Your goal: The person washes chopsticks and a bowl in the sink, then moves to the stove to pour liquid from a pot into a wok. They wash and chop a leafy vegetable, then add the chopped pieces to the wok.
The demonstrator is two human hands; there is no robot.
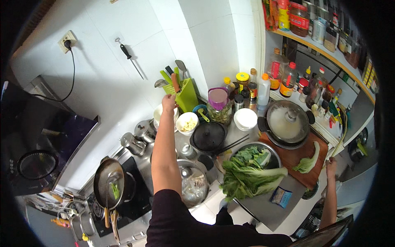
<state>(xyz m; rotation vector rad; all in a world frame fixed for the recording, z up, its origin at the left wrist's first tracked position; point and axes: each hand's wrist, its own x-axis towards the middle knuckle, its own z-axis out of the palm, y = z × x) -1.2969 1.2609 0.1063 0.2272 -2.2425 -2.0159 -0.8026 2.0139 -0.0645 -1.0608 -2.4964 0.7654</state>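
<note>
My left hand (169,103) is stretched out in front of a green knife block (188,97), its fingers bent near the brown handle of a knife (175,82). Whether it touches or holds anything cannot be made out. Below it are a white bowl (160,114) and another white bowl with pale peeled pieces (187,123). Off to the right, my right hand (331,166) is at the edge of the wooden cutting board (318,148), fingers curled; their contents are hidden. On that board lies a cabbage leaf (308,160) beside a lidded pan (288,123).
Leafy cabbage (250,179) spills over a steel bowl (277,157), with a blue packet (281,197) nearby. A wok with a ladle (109,182) sits at the cooktop (139,188). A black lidded pot (209,136), chopsticks (233,144) and a glass-lidded pan (193,185) crowd the counter.
</note>
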